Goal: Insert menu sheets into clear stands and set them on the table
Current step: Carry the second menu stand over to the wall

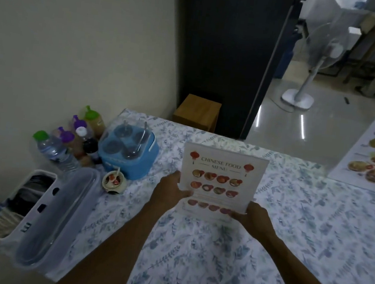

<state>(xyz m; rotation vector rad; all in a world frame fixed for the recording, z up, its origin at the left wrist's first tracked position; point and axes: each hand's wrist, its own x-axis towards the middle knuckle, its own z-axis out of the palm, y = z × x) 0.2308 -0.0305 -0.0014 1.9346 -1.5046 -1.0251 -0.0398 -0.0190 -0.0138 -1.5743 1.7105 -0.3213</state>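
A white "Chinese Food Menu" sheet (220,180) with red lanterns and rows of dish pictures sits in a clear stand, held a little tilted over the middle of the table (192,259). My left hand (171,190) grips the stand's left edge, thumb across the front. At the lower right corner my right hand (252,217) holds it. The stand's clear base is hard to make out behind my hands. A second menu sheet (372,153) with larger dish photos lies flat at the table's far right edge.
The table wears a blue leaf-print cloth. Along the left stand several sauce and water bottles (69,142), a blue condiment caddy (129,151), a small bowl (114,181) and a clear cutlery box (56,218). Beyond the table are a wooden stool (197,111) and a floor fan (305,85).
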